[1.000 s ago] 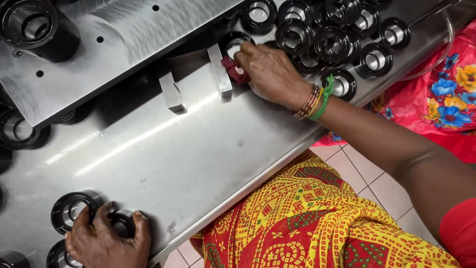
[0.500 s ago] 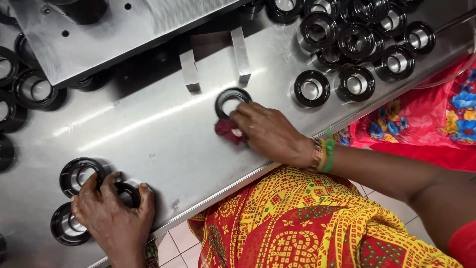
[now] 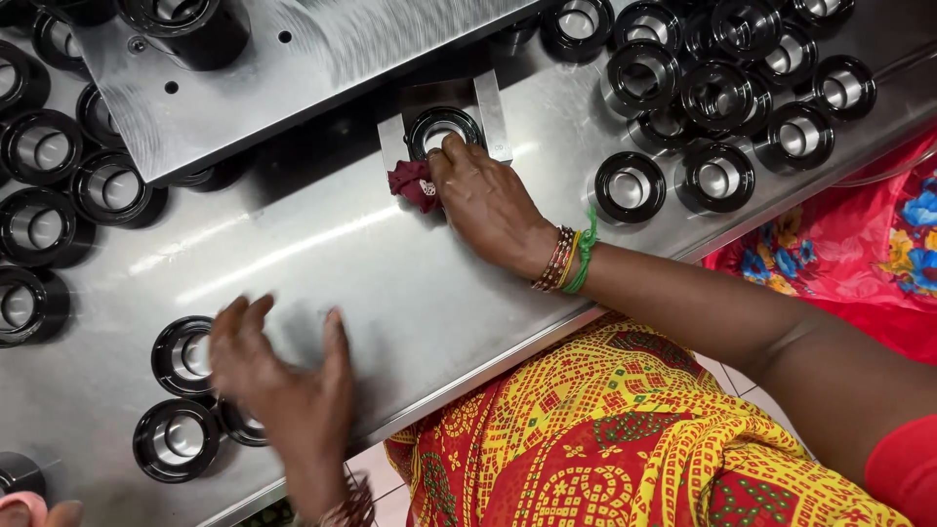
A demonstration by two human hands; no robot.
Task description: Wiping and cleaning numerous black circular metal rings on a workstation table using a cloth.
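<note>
My right hand rests on the steel table with a small red cloth tucked under its fingers. Its fingertips touch a black metal ring that sits between two upright steel guide blocks at the edge of a raised steel plate. My left hand hovers blurred over the table's near left part, fingers spread, holding nothing. Just to its left lie two black rings, and a third ring is partly hidden under the hand.
Several black rings are heaped at the upper right, and more line the left edge. The table's front edge runs diagonally above my yellow-and-red patterned clothing. Red floral fabric lies at the right.
My right hand slid the ring away from me across the table and in between the guide blocks. My left hand came off the ring it held and moved right, fingers now spread.
</note>
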